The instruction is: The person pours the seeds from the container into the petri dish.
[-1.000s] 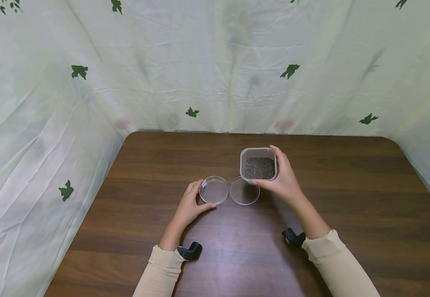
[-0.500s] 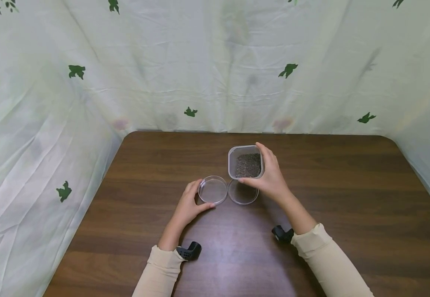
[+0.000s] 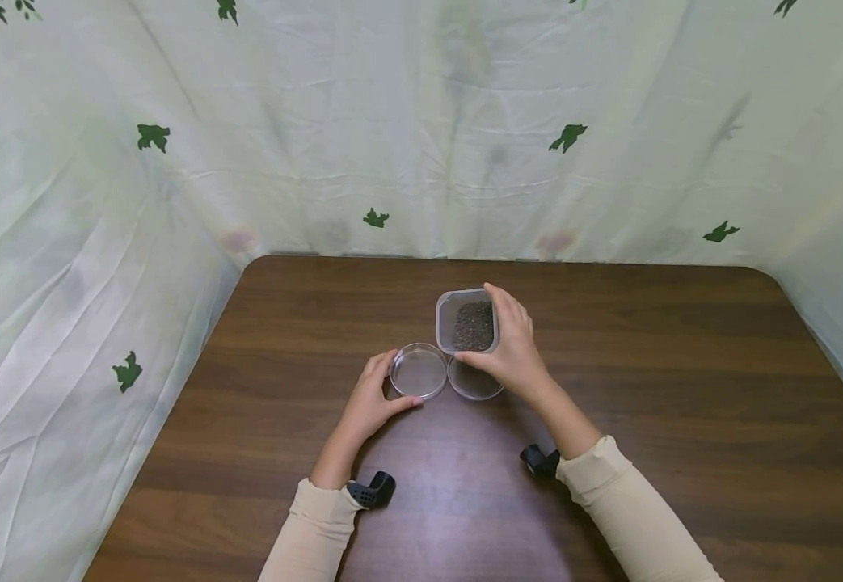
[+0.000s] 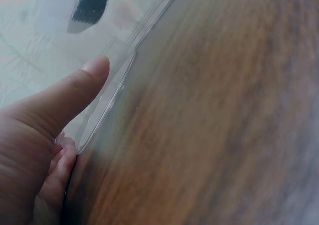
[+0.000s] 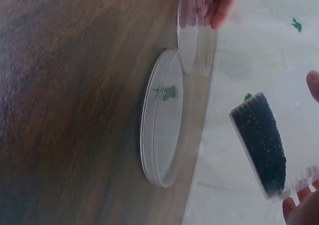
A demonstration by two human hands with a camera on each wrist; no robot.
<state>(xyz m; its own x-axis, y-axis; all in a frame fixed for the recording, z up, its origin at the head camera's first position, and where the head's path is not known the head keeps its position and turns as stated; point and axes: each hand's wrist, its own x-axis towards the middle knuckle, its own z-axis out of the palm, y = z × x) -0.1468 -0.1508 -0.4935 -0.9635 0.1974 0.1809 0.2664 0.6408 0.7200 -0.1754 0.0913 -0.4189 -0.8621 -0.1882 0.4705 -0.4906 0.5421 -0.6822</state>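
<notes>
My right hand (image 3: pixel 516 352) holds a clear, square plastic tub (image 3: pixel 446 322) by its right side, thumb in front and fingers behind. Dark, fine granules (image 3: pixel 474 326) lie in the tub; in the right wrist view it is raised over the table and tilted. Two clear, shallow petri dishes stand side by side. My left hand (image 3: pixel 368 404) grips the left petri dish (image 3: pixel 419 373), its thumb at the near rim and fingers at the far left. Partly hidden beneath the tub and right hand is the right petri dish (image 3: pixel 475 386), with no granules visible in it.
A brown wood-grain table (image 3: pixel 305 323) carries the dishes. Behind it and along its sides hangs a pale cloth (image 3: pixel 421 121) with green leaf-like prints. Black wrist devices (image 3: pixel 373 491) sit at both cuffs.
My right hand has carried the tub leftward, over the gap between the dishes, and the tub has tilted more, baring its left floor. My left hand stays at its dish.
</notes>
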